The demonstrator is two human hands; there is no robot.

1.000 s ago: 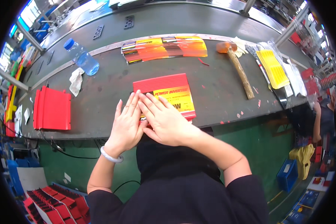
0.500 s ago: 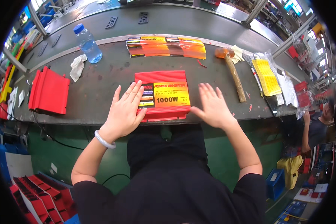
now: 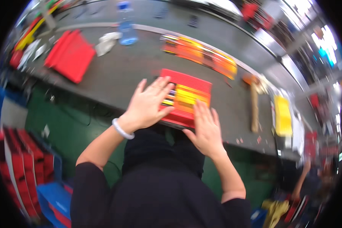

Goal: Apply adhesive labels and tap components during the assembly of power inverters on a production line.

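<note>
A red power inverter (image 3: 186, 78) with a ribbed top and a yellow-orange label (image 3: 188, 95) lies at the bench's front edge. My left hand (image 3: 150, 100) rests flat over its left part, fingers stretched out. My right hand (image 3: 207, 127) lies over the right front part of the inverter, its fingertips on the label and its thumb apart. Both hands are open and grip nothing. Part of the label is hidden beneath the fingers, and the picture is smeared by motion.
Behind the inverter lies a stack of orange-yellow labels (image 3: 199, 53). A mallet (image 3: 254, 106) and a yellow sheet pad (image 3: 282, 114) are at the right. Toward the left are a water bottle (image 3: 127, 28), a crumpled white cloth (image 3: 107, 43) and another red casing (image 3: 72, 57). Blue bins (image 3: 53, 197) stand below.
The whole view has turned and shifted. My right hand has come in from beside the inverter onto its label. My left hand stays over the left part.
</note>
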